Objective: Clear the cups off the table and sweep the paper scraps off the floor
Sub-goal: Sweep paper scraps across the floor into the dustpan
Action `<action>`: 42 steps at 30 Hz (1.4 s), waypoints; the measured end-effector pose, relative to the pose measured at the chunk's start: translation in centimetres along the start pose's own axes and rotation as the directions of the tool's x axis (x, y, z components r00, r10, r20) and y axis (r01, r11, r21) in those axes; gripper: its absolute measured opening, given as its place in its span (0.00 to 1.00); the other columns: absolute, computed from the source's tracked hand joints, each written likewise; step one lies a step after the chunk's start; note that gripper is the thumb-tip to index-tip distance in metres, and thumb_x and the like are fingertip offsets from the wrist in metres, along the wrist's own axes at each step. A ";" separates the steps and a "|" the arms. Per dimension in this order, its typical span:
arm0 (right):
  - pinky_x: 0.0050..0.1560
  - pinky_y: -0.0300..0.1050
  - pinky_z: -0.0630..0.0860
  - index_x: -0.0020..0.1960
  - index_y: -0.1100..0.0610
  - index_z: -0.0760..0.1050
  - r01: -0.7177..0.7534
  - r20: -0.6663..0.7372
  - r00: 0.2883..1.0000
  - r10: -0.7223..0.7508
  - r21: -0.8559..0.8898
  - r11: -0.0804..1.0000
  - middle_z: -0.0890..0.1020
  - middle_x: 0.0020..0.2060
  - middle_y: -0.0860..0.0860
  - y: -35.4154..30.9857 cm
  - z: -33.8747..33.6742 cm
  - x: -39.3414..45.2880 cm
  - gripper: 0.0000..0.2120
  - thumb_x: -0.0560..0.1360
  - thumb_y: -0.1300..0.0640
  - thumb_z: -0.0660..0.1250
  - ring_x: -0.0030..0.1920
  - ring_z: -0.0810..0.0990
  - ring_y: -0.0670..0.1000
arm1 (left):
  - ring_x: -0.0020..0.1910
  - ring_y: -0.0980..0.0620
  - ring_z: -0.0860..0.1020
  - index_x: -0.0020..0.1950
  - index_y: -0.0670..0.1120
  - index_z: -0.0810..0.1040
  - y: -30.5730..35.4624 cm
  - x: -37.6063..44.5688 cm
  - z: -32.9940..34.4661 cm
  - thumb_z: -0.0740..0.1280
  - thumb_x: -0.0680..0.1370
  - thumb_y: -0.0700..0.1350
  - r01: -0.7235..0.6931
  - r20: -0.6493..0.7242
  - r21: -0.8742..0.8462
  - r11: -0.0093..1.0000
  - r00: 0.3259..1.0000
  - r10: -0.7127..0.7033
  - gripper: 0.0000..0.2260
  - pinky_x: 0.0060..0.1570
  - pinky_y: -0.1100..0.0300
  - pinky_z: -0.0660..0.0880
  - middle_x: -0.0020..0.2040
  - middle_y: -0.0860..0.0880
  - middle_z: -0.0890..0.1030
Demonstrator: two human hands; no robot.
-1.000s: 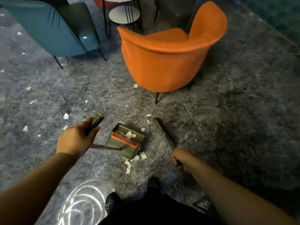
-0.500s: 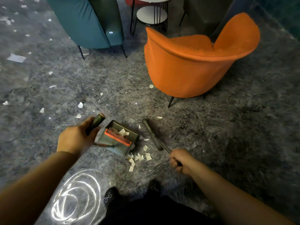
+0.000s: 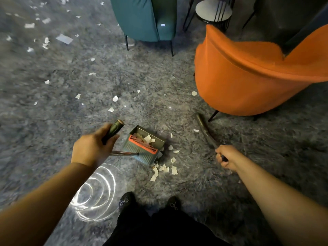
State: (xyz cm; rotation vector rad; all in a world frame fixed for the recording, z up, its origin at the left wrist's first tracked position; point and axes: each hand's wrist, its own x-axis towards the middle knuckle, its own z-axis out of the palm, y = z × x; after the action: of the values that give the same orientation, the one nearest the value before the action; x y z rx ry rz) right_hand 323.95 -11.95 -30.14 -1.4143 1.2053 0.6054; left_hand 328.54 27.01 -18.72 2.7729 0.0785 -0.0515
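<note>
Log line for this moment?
left hand grips dustpan handle | right hand grips broom | scraps beside dustpan

An orange armchair [image 3: 252, 75] stands at two o'clock on grey carpet [image 3: 53, 121]. A teal chair [image 3: 142, 18] sits at twelve, with a small round side table [image 3: 213, 10] at one o'clock.

Floor [image 3: 159, 82]: mottled grey, polished, glossy; bright ring-shaped glare at 7 o'clock. Scraps [image 3: 164, 168]: thin white paper, matt, torn edges, some curled. Dustpan [image 3: 144, 148]: hard grey-green plastic, smooth, slight sheen; ribbed lip, orange plastic comb [image 3: 143, 144] across it. Its shaft [image 3: 124, 153] looks like thin shiny metal; grip [image 3: 113, 131] dark, ridged, copper-toned cap at the end. Broom [image 3: 205, 134]: dark, blurred, material unclear. Chair at 2 o'clock [image 3: 248, 82]: orange cloth, velvety nap, matt; thin dark legs. Chair at 12 [image 3: 142, 18]: teal, smooth, leather-like, faint sheen. Stool [image 3: 213, 9]: pale smooth top, black wire frame.
</note>
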 end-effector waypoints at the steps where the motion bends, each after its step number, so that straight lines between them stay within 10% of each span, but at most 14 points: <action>1: 0.17 0.27 0.51 0.38 0.58 0.66 -0.009 0.007 1.000 0.010 -0.024 1.000 0.67 0.22 0.52 -0.1 0.4 0.4 0.13 0.81 0.64 0.54 0.13 0.63 0.44 | 0.46 0.36 0.81 0.67 0.53 0.77 -0.4 -0.2 -0.1 0.70 0.75 0.53 0.016 -0.012 -0.010 1.000 1.000 -0.016 0.20 0.44 0.50 0.76 0.46 0.39 0.84; 5: 0.19 0.27 0.51 0.39 0.57 0.68 -0.024 0.030 0.999 0.030 -0.178 0.984 0.68 0.20 0.53 0.4 3.2 0.6 0.12 0.80 0.65 0.54 0.14 0.63 0.45 | 0.48 0.38 0.81 0.67 0.55 0.76 -2.5 -0.6 -0.9 0.70 0.75 0.55 0.084 -0.021 0.004 0.996 0.996 -0.084 0.21 0.44 0.51 0.76 0.49 0.42 0.84; 10: 0.21 0.28 0.53 0.71 0.54 0.64 0.055 0.115 0.993 -0.018 -0.328 0.943 0.69 0.25 0.53 2.4 7.1 -0.7 0.23 0.78 0.67 0.51 0.18 0.65 0.46 | 0.47 0.36 0.81 0.66 0.54 0.78 -4.6 -1.1 -1.7 0.72 0.74 0.54 0.081 -0.030 0.031 0.996 0.996 -0.080 0.20 0.43 0.50 0.76 0.48 0.40 0.84; 26: 0.22 0.37 0.58 0.76 0.50 0.58 0.110 0.170 0.985 -0.018 -0.552 0.827 0.71 0.28 0.53 10.4 13.8 -9.7 0.29 0.78 0.64 0.56 0.22 0.66 0.47 | 0.45 0.39 0.81 0.68 0.56 0.75 -13.7 -3.0 -3.7 0.69 0.75 0.55 0.034 0.130 0.040 0.999 0.991 -0.039 0.20 0.38 0.58 0.68 0.46 0.42 0.84; 42: 0.20 0.29 0.54 0.71 0.54 0.66 0.077 0.096 0.994 -0.050 -0.299 0.951 0.67 0.26 0.53 19.6 18.5 -16.9 0.23 0.78 0.66 0.55 0.19 0.61 0.46 | 0.54 0.43 0.81 0.70 0.55 0.72 -20.2 -7.7 -4.1 0.68 0.76 0.55 -0.237 0.291 0.043 0.971 0.932 0.214 0.22 0.47 0.56 0.74 0.56 0.46 0.83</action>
State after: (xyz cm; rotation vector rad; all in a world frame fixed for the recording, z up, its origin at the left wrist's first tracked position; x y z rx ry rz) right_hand 305.40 13.77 -27.75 -1.6576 1.0233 0.8244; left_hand 319.69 46.90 -21.79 2.7986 -0.3233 -0.3999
